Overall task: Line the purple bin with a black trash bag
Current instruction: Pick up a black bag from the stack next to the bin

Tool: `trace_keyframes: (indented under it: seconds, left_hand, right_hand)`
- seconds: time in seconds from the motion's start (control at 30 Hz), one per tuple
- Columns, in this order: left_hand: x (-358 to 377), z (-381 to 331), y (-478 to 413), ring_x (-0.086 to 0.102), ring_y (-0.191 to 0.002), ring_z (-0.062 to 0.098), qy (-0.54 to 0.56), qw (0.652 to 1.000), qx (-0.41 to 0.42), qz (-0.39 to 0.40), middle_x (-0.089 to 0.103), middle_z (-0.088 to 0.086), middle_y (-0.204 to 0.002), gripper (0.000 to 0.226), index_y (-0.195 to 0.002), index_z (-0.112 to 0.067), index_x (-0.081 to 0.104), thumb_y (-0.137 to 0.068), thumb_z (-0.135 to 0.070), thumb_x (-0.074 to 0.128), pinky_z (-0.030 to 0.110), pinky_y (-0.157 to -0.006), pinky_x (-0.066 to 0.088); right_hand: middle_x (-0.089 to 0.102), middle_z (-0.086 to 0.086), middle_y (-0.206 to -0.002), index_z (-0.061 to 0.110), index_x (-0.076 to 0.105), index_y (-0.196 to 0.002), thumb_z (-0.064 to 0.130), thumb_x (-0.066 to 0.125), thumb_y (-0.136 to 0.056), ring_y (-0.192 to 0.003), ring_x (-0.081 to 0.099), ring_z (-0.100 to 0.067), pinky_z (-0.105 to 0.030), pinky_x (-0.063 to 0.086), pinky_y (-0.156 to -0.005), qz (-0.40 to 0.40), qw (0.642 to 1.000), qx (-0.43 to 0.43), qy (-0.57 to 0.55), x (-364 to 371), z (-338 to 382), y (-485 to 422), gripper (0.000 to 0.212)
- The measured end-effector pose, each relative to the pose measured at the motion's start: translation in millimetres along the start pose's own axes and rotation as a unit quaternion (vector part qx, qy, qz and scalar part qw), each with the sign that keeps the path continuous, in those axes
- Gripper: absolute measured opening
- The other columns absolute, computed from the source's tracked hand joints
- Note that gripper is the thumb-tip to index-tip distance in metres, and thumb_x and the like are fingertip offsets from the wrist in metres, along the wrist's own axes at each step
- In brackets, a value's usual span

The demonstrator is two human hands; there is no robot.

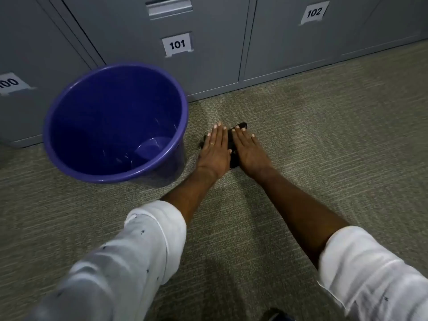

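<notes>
The purple bin (69, 158) stands upright on the carpet at the left, with nothing inside it. To its right a small folded black trash bag (232, 144) lies flat on the floor. My left hand (216, 149) and my right hand (249, 150) both rest palm-down on the bag, side by side, fingers stretched out and pointing toward the lockers. The hands cover most of the bag; only a strip between them and its far corner show.
Grey metal lockers (208, 66) labelled 100, 101 and 102 run along the back, right behind the bin. Grey-green carpet (335, 135) spreads to the right and toward me. White rolled-up sleeves cover my forearms.
</notes>
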State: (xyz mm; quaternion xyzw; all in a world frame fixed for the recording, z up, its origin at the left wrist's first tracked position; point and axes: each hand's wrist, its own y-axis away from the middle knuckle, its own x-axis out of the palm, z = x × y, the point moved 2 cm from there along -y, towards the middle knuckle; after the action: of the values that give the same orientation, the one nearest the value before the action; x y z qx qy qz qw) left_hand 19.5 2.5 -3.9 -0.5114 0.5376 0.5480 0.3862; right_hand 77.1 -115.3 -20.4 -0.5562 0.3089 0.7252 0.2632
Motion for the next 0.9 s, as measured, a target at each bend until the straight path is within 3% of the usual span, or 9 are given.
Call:
trace_keyframes:
  seconds: [0.23, 0.37, 0.57, 0.7, 0.9]
  left_hand:
    - [24, 11, 0, -0.017, -0.156, 0.031, 0.001, 0.999, -0.015, 0.034, -0.017, 0.02, -0.168, 0.067, -0.159, 0.0, -0.01, -0.108, -0.027, 0.024, 0.045, -0.128, -0.002]
    - [34, 15, 4, -0.014, -0.156, 0.031, -0.003, 0.998, -0.026, 0.051, -0.015, 0.02, -0.169, 0.071, -0.159, 0.0, -0.01, -0.106, -0.02, 0.032, 0.045, -0.129, 0.001]
    - [37, 15, 10, -0.006, -0.158, 0.03, -0.01, 1.0, -0.01, -0.011, -0.005, 0.019, -0.17, 0.074, -0.16, 0.0, 0.001, -0.102, -0.015, 0.044, 0.043, -0.129, 0.005]
    - [36, 15, 12, -0.004, -0.158, 0.029, 0.024, 0.999, -0.023, -0.021, -0.001, 0.019, -0.17, 0.075, -0.16, 0.001, 0.004, -0.101, -0.011, 0.048, 0.043, -0.129, 0.007]
    - [24, 16, 19, 0.002, -0.158, 0.028, 0.105, 0.99, -0.059, -0.076, 0.009, 0.018, -0.17, 0.067, -0.16, -0.001, 0.012, -0.103, -0.009, 0.045, 0.042, -0.129, 0.008]
  right_hand:
    - [0.004, -0.011, -0.171, 0.006, 0.008, -0.161, 0.02, 0.031, -0.107, -0.158, 0.004, -0.025, -0.043, 0.009, -0.128, 0.022, 0.998, -0.03, 0.053, 21, 1, -5, 0.06]
    - [0.013, -0.012, -0.17, 0.008, 0.015, -0.161, 0.017, 0.035, -0.105, -0.157, 0.016, -0.026, -0.043, 0.009, -0.128, 0.023, 0.996, -0.04, 0.075, 29, 1, -4, 0.06]
    - [0.029, -0.014, -0.164, 0.011, 0.029, -0.157, 0.014, 0.04, -0.104, -0.145, 0.038, -0.031, -0.044, 0.017, -0.126, -0.015, 0.997, -0.034, 0.07, 36, 3, -10, 0.055]
    - [0.057, -0.014, -0.14, 0.012, 0.049, -0.142, 0.014, 0.04, -0.103, -0.129, 0.053, -0.032, -0.044, 0.026, -0.12, -0.047, 0.997, -0.02, 0.065, 30, 2, -14, 0.041]
    - [0.07, -0.013, -0.114, 0.009, 0.063, -0.119, 0.013, 0.053, -0.095, -0.107, 0.064, -0.03, -0.04, 0.041, -0.104, -0.115, 0.993, 0.015, 0.024, 8, 7, -22, 0.026]
